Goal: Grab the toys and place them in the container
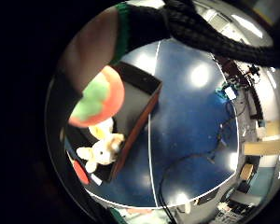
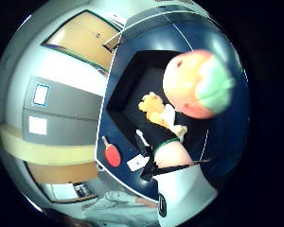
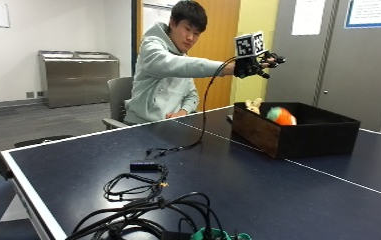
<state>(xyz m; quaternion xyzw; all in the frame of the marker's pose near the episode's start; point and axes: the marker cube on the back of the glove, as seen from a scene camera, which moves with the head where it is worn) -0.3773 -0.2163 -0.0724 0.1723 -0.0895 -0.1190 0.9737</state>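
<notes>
My gloved right hand is raised above the near end of the dark box, fingers spread and holding nothing. Well below it, an orange and green plush toy is at the box's opening, apart from the hand. Both palm views show this toy large over the box. A yellow and white plush animal lies inside the box at the end nearest the person.
The box stands on a blue table-tennis table beside its white centre line. A red paddle and a white card lie by the box. Black cables sprawl near the table's front edge. A chair stands behind.
</notes>
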